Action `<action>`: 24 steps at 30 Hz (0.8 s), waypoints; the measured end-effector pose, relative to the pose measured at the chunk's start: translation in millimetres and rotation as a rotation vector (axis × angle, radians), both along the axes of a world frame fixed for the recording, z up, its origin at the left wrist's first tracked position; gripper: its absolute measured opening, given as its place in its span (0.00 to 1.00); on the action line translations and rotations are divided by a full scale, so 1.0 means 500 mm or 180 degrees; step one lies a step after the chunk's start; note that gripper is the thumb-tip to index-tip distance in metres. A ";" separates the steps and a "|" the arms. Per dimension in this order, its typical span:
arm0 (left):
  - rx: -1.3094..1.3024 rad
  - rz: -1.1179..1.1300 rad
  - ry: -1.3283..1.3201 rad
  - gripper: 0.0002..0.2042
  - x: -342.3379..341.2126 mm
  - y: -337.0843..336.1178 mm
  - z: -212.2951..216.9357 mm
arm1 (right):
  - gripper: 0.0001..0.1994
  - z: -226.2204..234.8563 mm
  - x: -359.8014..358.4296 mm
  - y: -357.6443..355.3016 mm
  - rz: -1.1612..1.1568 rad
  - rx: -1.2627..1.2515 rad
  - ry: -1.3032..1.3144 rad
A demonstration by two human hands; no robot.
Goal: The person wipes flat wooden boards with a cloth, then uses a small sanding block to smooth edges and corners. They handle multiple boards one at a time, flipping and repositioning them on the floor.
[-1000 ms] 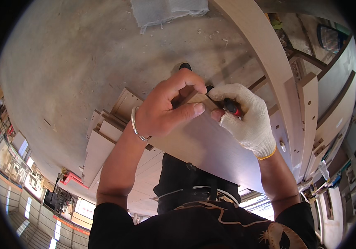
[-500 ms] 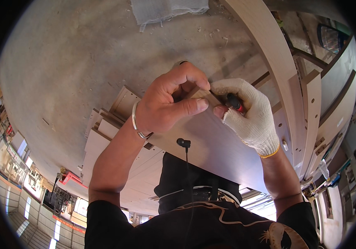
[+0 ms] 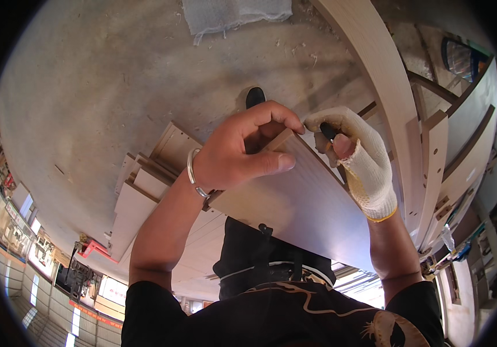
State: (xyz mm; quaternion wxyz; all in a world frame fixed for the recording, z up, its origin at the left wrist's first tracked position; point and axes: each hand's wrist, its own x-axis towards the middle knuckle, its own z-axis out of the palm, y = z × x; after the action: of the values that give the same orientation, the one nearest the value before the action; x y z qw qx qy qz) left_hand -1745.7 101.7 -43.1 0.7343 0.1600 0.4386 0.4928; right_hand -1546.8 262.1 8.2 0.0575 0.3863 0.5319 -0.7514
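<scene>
A flat, smooth wooden panel (image 3: 312, 202) stretches from near my waist to a far corner between my hands. My left hand (image 3: 240, 147), bare with a metal bangle at the wrist, is closed on that corner, thumb on the face and fingers curled over the edge. Just right of the corner, my right hand (image 3: 373, 159) wears a white knitted glove with the thumb tip bare. It is closed around a small black tool (image 3: 328, 132), whose kind I cannot make out as the fingers hide most of it.
More panels (image 3: 138, 199) lie stacked to the left. At the right, long boards (image 3: 396, 75) with drilled holes stand close to my right arm. A translucent wrapping sheet (image 3: 234, 17) lies on the concrete floor (image 3: 109, 87) ahead. A dark shoe tip (image 3: 255, 97) shows beyond my left hand.
My right hand has turned and drawn slightly right, away from the panel's corner, with the black tool still in it. The panel has tilted, and my left hand has come slightly nearer.
</scene>
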 end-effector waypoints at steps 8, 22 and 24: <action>0.0096 0.0164 -0.1549 0.42 0.048 -0.012 -0.056 | 0.10 0.025 -0.036 0.025 0.0312 0.0590 -0.0224; -0.0057 0.0242 -0.1496 0.44 0.028 -0.080 -0.014 | 0.20 0.026 -0.089 0.050 0.1860 0.1769 -0.0110; -0.0184 0.0339 -0.1477 0.44 0.030 -0.088 -0.009 | 0.21 0.020 -0.100 0.059 0.2087 0.1747 0.0005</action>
State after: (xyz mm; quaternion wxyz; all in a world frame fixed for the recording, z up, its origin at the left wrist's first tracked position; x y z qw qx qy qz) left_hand -1730.9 57.8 -47.6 0.7927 -0.0020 0.2798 0.5416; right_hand -1596.6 291.4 18.3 0.1881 0.1971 0.8068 -0.5243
